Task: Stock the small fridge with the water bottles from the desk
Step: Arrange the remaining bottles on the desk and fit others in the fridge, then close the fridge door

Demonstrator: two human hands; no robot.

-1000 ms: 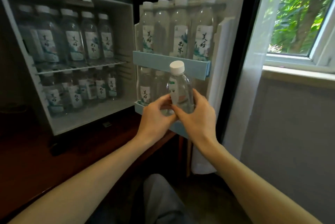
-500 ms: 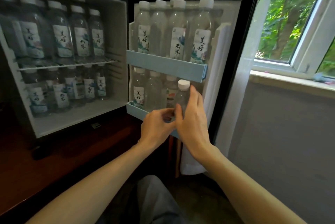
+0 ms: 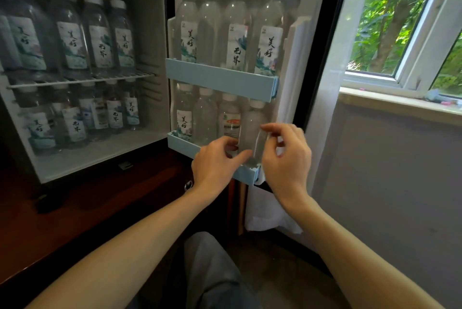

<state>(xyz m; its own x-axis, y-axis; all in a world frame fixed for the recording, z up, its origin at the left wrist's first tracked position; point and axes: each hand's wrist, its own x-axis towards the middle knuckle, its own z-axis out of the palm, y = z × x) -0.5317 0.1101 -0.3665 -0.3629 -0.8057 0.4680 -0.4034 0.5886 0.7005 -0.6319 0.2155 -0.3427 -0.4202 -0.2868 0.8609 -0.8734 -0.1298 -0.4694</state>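
The clear plastic water bottle (image 3: 252,121), white-capped, is no longer being held up in front of the pale-blue plastic lower door rack (image 3: 185,143) as it was a second ago. It is now standing upright inside that rack, at its right end. The left hand (image 3: 216,162) is staying low at the rack's front edge, its thumb lying against the bottle's base and its curled fingers wrapping the bottle's left side. The right hand (image 3: 287,158), which was flat around the bottle half a second ago, is now hanging loosely curled just right of the rack with a forefinger tip at the bottle's side. Whether it is gripping cannot be told. The hands are sitting close together, not touching. The rack is now holding four bottles. Directly above it, the matching upper door rack (image 3: 220,78) is carrying four in front, with one more cap peeking behind. Left of the rack, the small white-lined fridge (image 3: 152,33) is showing two tiers of bottles split by a white wire shelf (image 3: 82,79). Their number is too dim to count.
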